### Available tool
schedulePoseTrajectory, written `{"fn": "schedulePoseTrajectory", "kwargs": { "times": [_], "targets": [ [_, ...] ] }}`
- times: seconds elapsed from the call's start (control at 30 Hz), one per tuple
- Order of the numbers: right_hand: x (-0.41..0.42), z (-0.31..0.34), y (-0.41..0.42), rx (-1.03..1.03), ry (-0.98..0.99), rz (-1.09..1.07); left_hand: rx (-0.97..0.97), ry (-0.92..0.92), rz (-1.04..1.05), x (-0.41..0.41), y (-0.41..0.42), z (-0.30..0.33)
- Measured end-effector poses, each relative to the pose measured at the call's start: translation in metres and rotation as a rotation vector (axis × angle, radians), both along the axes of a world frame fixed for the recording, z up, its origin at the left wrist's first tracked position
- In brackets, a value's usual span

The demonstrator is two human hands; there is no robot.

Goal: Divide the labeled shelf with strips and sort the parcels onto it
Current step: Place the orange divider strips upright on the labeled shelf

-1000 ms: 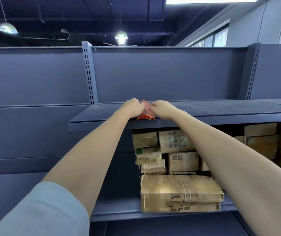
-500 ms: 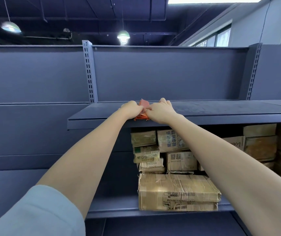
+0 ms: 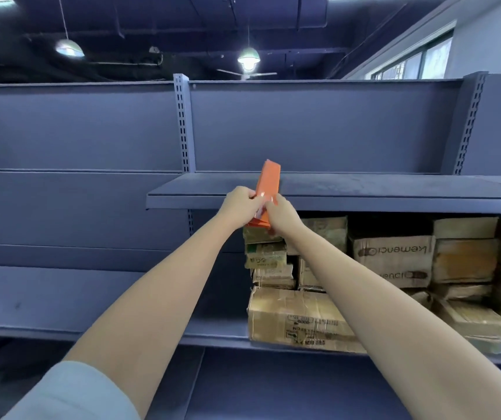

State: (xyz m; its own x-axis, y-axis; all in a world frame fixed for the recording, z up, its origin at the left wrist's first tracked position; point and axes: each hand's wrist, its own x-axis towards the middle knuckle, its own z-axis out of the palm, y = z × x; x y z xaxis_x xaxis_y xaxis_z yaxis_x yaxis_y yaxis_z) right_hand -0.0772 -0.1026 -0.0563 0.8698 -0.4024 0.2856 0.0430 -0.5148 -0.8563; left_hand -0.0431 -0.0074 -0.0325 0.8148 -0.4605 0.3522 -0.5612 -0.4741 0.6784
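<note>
Your left hand (image 3: 241, 204) and right hand (image 3: 281, 214) both grip orange strip bundle (image 3: 268, 183), fingers curled round it, at upper shelf (image 3: 364, 194) edge; parcels (image 3: 297, 319) below.

A blue-grey metal shelf (image 3: 364, 192) runs across the upper bay, its dusty top bare. On the lower shelf (image 3: 218, 334), worn cardboard boxes (image 3: 297, 322) sit stacked at the right, a large flat one at the bottom front.
</note>
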Motion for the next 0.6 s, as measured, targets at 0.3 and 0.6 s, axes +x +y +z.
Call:
{"fn": "schedulePoseTrajectory", "kwargs": {
  "times": [0.3, 0.6],
  "targets": [
    [-0.027, -0.028, 0.041, 0.127, -0.079, 0.05, -0.189, -0.1, 0.136, -0.05, 0.043, -0.049],
    [-0.022, -0.054, 0.162, 0.289, -0.038, 0.276, -0.3, -0.096, 0.457, -0.079, 0.154, -0.074]
  ]
}}
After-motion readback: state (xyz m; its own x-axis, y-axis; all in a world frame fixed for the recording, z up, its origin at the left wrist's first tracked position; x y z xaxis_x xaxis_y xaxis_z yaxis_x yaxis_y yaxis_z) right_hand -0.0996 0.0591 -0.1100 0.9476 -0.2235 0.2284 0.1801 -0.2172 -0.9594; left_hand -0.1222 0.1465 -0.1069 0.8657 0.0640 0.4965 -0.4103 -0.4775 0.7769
